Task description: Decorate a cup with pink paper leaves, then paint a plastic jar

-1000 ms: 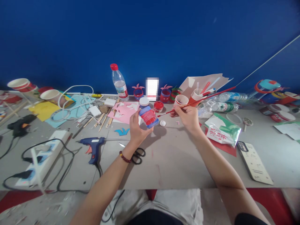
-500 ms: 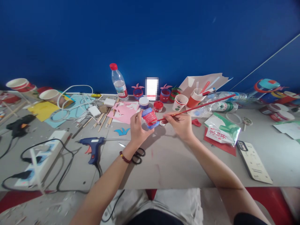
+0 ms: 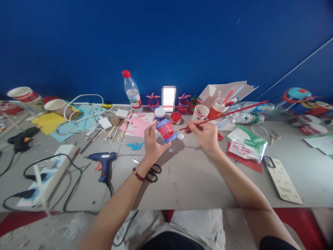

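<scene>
My left hand [image 3: 152, 142] is wrapped round a small cup [image 3: 165, 130] painted blue at both ends with a red band in the middle, tilted above the table. Pinched in my right hand [image 3: 204, 136] is a long red paintbrush [image 3: 229, 113], its tip at the cup's red band. Just behind the cup stand an open pot of red paint [image 3: 176, 118] and a white-lidded jar of blue paint [image 3: 159, 114]. A small white cap [image 3: 180, 136] lies close to the brush tip. Under my left wrist are black-handled scissors [image 3: 154, 172].
Left of my arm lie a blue glue gun [image 3: 104, 165], a power strip [image 3: 49, 173], cables and pink paper [image 3: 137, 124]. A water bottle [image 3: 132, 93] and small decorated cups [image 3: 183, 105] line the back. Rightward are paper cups [image 3: 218, 108], a plastic packet [image 3: 246, 146] and a phone [image 3: 283, 180].
My right hand has moved a little to the right with the paintbrush, uncovering more of the white cap. The left hand and cup have barely shifted.
</scene>
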Demonstrator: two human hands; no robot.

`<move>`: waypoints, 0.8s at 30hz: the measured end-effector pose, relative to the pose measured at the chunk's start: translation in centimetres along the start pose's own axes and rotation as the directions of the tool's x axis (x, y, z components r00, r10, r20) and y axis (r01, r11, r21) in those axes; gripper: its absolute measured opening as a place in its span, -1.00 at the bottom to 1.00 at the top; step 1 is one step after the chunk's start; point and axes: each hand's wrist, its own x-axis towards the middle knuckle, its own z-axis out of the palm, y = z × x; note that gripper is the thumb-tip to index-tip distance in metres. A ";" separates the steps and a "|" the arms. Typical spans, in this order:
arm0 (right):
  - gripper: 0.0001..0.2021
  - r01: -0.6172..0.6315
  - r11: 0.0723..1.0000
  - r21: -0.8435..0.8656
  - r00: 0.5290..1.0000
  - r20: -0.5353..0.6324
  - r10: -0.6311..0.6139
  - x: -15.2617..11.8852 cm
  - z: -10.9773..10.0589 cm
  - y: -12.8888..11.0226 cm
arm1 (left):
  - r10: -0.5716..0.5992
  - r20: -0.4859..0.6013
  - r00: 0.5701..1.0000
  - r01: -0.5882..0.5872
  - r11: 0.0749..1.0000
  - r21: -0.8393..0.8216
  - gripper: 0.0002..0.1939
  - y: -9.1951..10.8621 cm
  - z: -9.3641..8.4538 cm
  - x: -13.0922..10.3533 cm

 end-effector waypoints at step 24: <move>-0.60 -0.149 0.956 0.253 0.988 0.009 0.152 1.9 -1.1 1.7 | -0.031 -0.026 0.999 0.029 0.994 -0.109 -0.01 -0.5 0.1 0.0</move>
